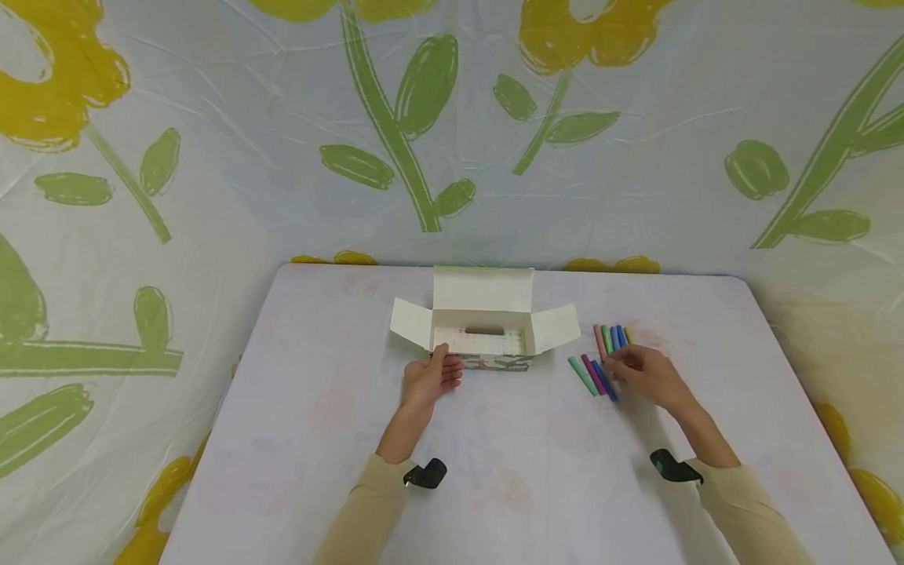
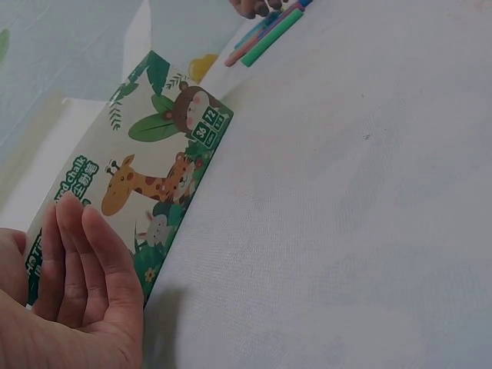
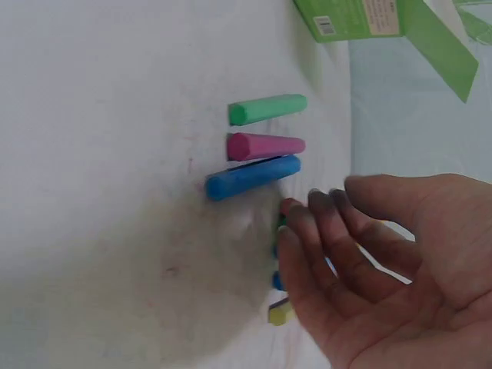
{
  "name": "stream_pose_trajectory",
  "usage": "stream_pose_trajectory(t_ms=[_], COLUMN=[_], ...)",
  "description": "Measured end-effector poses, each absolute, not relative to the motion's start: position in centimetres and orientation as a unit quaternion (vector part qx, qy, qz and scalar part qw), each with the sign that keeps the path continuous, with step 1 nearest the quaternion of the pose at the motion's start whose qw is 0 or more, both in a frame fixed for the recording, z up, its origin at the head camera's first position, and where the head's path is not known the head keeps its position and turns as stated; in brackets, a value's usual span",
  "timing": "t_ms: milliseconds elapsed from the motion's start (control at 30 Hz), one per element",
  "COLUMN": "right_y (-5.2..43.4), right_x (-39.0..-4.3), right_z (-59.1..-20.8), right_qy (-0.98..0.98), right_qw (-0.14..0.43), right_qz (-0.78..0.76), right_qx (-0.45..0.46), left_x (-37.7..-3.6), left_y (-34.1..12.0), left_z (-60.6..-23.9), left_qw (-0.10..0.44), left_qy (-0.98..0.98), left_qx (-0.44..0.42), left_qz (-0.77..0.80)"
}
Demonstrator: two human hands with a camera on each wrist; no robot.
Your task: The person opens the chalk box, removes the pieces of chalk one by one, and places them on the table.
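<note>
Blue chalk beside loosely spread right fingers

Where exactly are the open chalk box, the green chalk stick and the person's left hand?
chalk box (image 1: 487, 302), head view, on the raised back flap.
green chalk stick (image 3: 267, 109), right wrist view, mid-length of the stick.
left hand (image 1: 429, 378), head view, on the back of the hand.

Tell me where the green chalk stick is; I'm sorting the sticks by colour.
In the head view the green chalk stick lies on the table right of the open box, leftmost of three loose sticks, beside the pink one, just left of the right hand.
</note>
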State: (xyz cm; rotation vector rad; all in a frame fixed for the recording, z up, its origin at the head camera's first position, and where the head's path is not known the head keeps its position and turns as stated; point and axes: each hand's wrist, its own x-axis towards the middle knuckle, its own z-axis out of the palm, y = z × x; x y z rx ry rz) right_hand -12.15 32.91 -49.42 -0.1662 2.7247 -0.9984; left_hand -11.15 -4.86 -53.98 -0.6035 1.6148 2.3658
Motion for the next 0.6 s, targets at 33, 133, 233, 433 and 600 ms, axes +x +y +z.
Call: stream_pose_trajectory(t_ms=[33,133,233,433,600], right_y=[32.8,32.6,32.4,31.8,31.0], right_x=[-12.3,-12.6,-12.9,-13.4,-14.0], right_z=[-49.2,-48.7,-48.3,-47.1,-45.7], right_qy=[0.930,0.926,0.924,0.926,0.922], right_qw=[0.109,0.083,0.065,0.033,0.007], right_qz=[-0.346,-0.362,-0.369,-0.366,-0.378], right_qx=[-0.058,-0.068,-0.076,-0.083,-0.082], left_x=[-11.2,-11.3,-11.3,-11.2,-11.2], left_y=[-4.8,-4.8,-4.8,-4.8,-4.8], left_z=[-54.0,-54.0,-54.0,-54.0,-54.0], left_qw=[0.106,0.104,0.103,0.107,0.107], left_qy=[0.548,0.546,0.546,0.550,0.549], left_qx=[-0.206,-0.211,-0.213,-0.209,-0.206], left_qz=[0.804,0.804,0.804,0.802,0.803])
